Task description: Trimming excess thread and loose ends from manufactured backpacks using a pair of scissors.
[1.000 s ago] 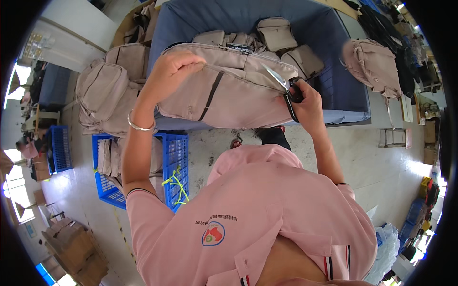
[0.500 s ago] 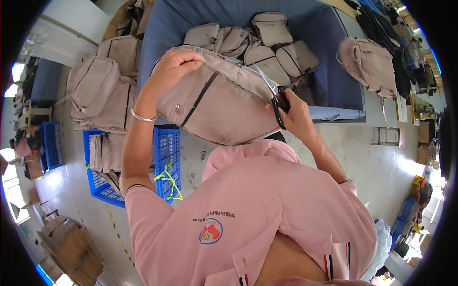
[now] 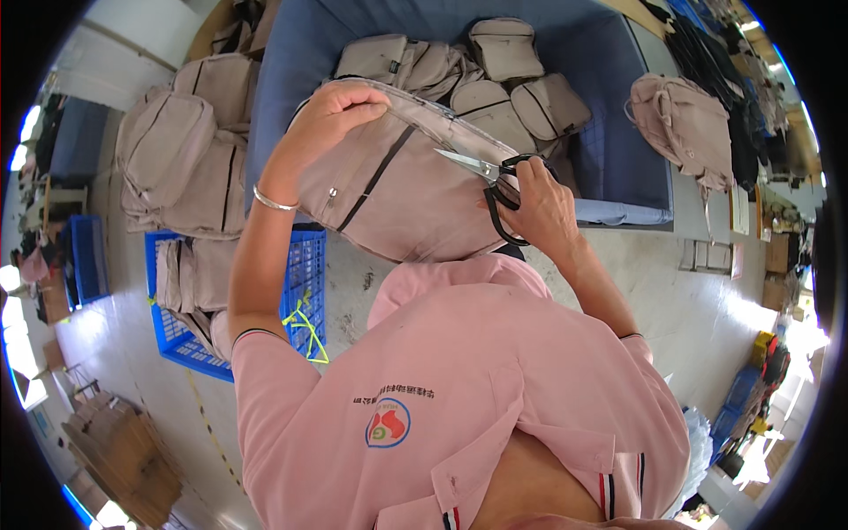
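Observation:
A beige backpack [image 3: 433, 194] with a dark zipper line lies across the near edge of the big blue bin, in front of my body. My left hand [image 3: 340, 108] pinches its upper edge near the far left corner, thumb and fingers closed together. In my right hand [image 3: 541, 203] is a pair of scissors [image 3: 477, 166] with black handles. The silver blades point left over the backpack's face and look nearly closed. A small zipper pull [image 3: 332, 193] shows at the bag's left part.
The blue fabric-sided bin [image 3: 300, 44] holds several beige backpacks [image 3: 505, 50]. More bags [image 3: 168, 141] are piled on the left, above a blue plastic crate [image 3: 305, 265] with yellow-green ties. Another backpack [image 3: 680, 124] sits at the right, beside dark cloth.
The scissors have swung from the bag's far edge to lie across its face, blades now pointing left. My left hand has shifted slightly right along the edge, still pinching it.

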